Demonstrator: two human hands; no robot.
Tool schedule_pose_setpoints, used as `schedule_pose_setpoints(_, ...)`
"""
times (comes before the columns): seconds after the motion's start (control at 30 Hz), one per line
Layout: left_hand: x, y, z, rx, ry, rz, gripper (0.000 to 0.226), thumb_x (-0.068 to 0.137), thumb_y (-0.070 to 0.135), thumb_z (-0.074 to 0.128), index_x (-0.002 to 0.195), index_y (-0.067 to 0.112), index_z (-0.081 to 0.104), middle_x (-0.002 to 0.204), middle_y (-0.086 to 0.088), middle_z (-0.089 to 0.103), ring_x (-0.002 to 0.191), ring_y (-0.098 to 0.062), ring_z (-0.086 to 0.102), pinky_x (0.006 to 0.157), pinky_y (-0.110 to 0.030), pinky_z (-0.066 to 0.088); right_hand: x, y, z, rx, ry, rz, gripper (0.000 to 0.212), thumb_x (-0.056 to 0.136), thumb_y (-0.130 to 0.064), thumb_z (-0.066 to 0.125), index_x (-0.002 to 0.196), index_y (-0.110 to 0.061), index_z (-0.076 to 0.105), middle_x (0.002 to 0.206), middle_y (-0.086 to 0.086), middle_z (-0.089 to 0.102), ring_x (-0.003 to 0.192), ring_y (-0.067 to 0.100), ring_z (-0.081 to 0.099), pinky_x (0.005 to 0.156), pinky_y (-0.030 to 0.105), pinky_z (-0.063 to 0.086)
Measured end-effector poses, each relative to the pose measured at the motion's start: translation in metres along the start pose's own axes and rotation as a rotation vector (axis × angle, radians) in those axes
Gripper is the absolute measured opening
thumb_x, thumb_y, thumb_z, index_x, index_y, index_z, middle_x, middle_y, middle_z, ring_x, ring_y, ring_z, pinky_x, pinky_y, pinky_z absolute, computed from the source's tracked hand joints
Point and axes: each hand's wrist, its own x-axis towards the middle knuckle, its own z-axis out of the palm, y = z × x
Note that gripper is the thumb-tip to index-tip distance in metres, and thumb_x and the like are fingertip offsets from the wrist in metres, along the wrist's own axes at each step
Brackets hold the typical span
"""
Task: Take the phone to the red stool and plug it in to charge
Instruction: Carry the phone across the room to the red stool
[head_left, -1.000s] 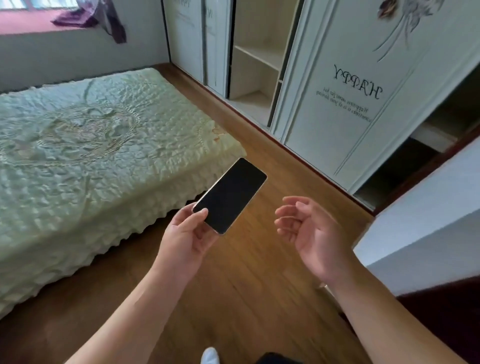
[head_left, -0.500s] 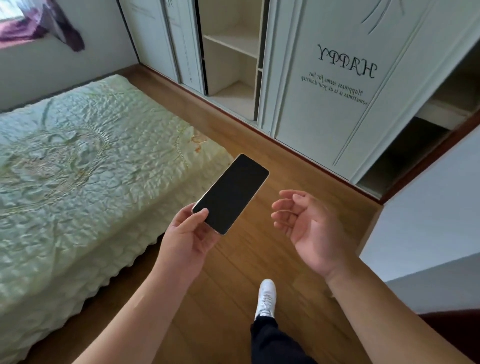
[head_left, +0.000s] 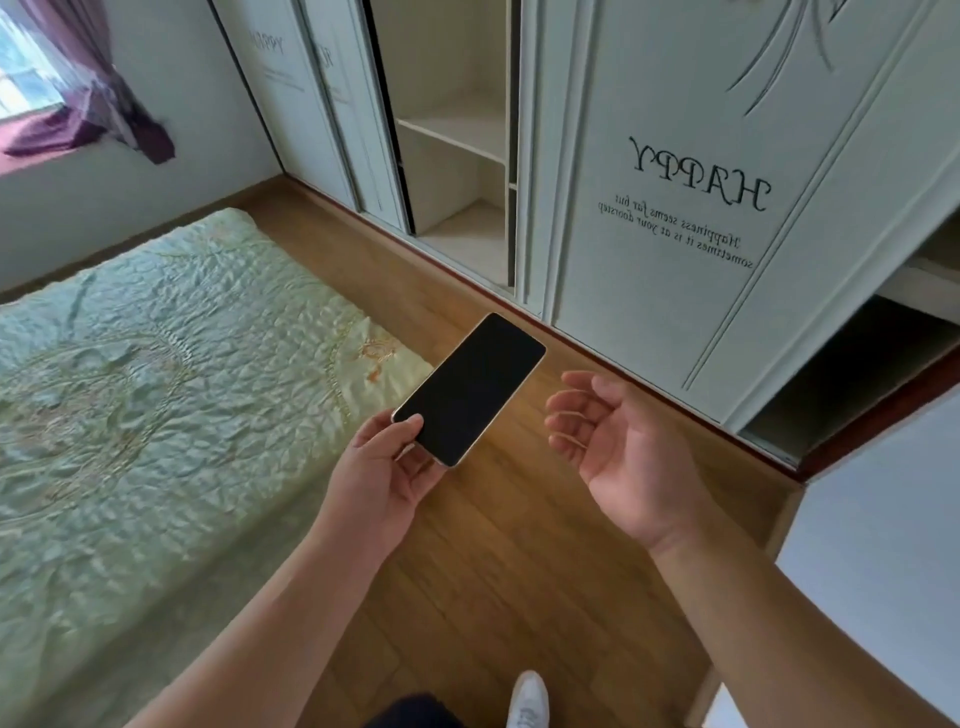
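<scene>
A phone with a dark screen and a pale rim is held at its lower end by my left hand, thumb on the glass, over the wooden floor. The phone tilts up and to the right. My right hand hovers just to the right of it, palm turned inward, fingers loosely curled and apart, holding nothing. No red stool and no charging cable are in view.
A bed with a pale green quilt fills the left. A white wardrobe with sliding doors runs along the far right, one section open on bare shelves. A strip of wooden floor lies between. A white panel stands at right. My white shoe shows below.
The view has swung left and forward along the wardrobe; the bed slid left and the window came into sight. Both hands keep their pose, the phone still in my left.
</scene>
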Motion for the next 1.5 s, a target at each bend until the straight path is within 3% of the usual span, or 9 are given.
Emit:
schedule_pose_setpoints(0.13, 0.054, 0.005, 0.042, 0.008, -0.014, -0.028, 0.023, 0.079, -0.002, 0.068, 0.091, 0.013, 0.057, 0.093, -0.018, 0.078, 0.085, -0.034, 0.076, 0.056, -0.038, 0.062, 0.045, -0.024, -0.02, 0.022, 0.013, -0.019, 0.023, 0.085, -0.029, 0.063, 0.1, -0.014, 0.072, 0.089, 0.009, 0.071, 0.082, 0.023, 0.068, 0.071, 0.034, 0.054)
schedule_pose_setpoints(0.4, 0.177, 0.02, 0.079, -0.023, -0.012, -0.074, 0.018, 0.088, -0.003, 0.064, 0.089, 0.014, 0.06, 0.097, -0.017, 0.078, 0.09, -0.033, 0.076, 0.074, -0.046, 0.063, 0.166, -0.049, -0.041, 0.02, 0.058, -0.027, 0.024, 0.086, -0.027, 0.062, 0.103, -0.011, 0.07, 0.088, 0.01, 0.071, 0.079, 0.023, 0.067, 0.071, 0.035, 0.053)
schedule_pose_setpoints(0.53, 0.257, 0.038, 0.103, -0.058, -0.01, -0.113, 0.017, 0.089, -0.003, 0.063, 0.096, 0.012, 0.057, 0.096, -0.018, 0.078, 0.09, -0.034, 0.076, 0.056, -0.036, 0.062, 0.245, -0.064, -0.041, -0.019, 0.095, -0.031, 0.023, 0.085, -0.026, 0.062, 0.1, -0.011, 0.071, 0.085, 0.01, 0.07, 0.077, 0.022, 0.066, 0.068, 0.034, 0.053)
schedule_pose_setpoints(0.67, 0.331, 0.07, 0.139, 0.017, -0.016, -0.142, 0.017, 0.09, 0.0, 0.062, 0.102, 0.01, 0.058, 0.105, -0.02, 0.074, 0.083, -0.029, 0.077, 0.055, -0.033, 0.062, 0.333, -0.091, -0.027, -0.052, 0.136, -0.027, 0.021, 0.085, -0.023, 0.059, 0.096, -0.011, 0.072, 0.082, 0.01, 0.07, 0.073, 0.022, 0.064, 0.063, 0.032, 0.052)
schedule_pose_setpoints(0.83, 0.407, 0.122, 0.174, 0.014, -0.077, -0.113, 0.023, 0.092, 0.001, 0.06, 0.114, 0.008, 0.058, 0.114, -0.023, 0.07, 0.081, -0.027, 0.076, 0.053, -0.03, 0.06, 0.428, -0.124, 0.004, -0.108, 0.11, -0.065, 0.02, 0.088, -0.021, 0.056, 0.099, -0.01, 0.068, 0.083, 0.008, 0.07, 0.074, 0.02, 0.065, 0.066, 0.032, 0.051)
schedule_pose_setpoints(1.0, 0.467, 0.173, 0.188, -0.026, -0.114, -0.035, 0.02, 0.092, 0.001, 0.06, 0.111, 0.007, 0.061, 0.107, -0.02, 0.076, 0.089, -0.03, 0.076, 0.065, -0.037, 0.062, 0.507, -0.157, 0.03, -0.124, 0.082, -0.085, 0.022, 0.094, -0.019, 0.048, 0.093, -0.01, 0.069, 0.08, 0.007, 0.07, 0.072, 0.019, 0.066, 0.067, 0.032, 0.05)
schedule_pose_setpoints(1.1, 0.502, 0.194, 0.194, -0.048, -0.121, 0.004, 0.024, 0.092, 0.001, 0.059, 0.115, 0.006, 0.06, 0.109, -0.02, 0.076, 0.096, -0.033, 0.075, 0.073, -0.042, 0.063, 0.555, -0.163, 0.038, -0.122, 0.033, -0.073, 0.02, 0.085, -0.023, 0.056, 0.094, -0.01, 0.068, 0.08, 0.008, 0.07, 0.072, 0.019, 0.065, 0.066, 0.031, 0.051)
schedule_pose_setpoints(1.3, 0.581, 0.214, 0.216, 0.001, -0.065, 0.051, 0.024, 0.091, 0.002, 0.059, 0.115, 0.008, 0.058, 0.109, -0.02, 0.075, 0.089, -0.028, 0.074, 0.08, -0.045, 0.062, 0.658, -0.16, 0.025, -0.107, -0.029, -0.029, 0.021, 0.09, -0.022, 0.054, 0.095, -0.014, 0.073, 0.085, 0.008, 0.072, 0.076, 0.02, 0.067, 0.066, 0.03, 0.053)
schedule_pose_setpoints(1.5, 0.671, 0.237, 0.254, 0.017, 0.031, 0.067, 0.029, 0.082, 0.004, 0.066, 0.11, 0.008, 0.059, 0.106, -0.02, 0.075, 0.089, -0.03, 0.075, 0.07, -0.041, 0.063, 0.783, -0.184, 0.012, -0.075, -0.086, 0.05, 0.022, 0.092, -0.022, 0.053, 0.099, -0.012, 0.07, 0.086, 0.008, 0.071, 0.078, 0.02, 0.066, 0.071, 0.032, 0.053)
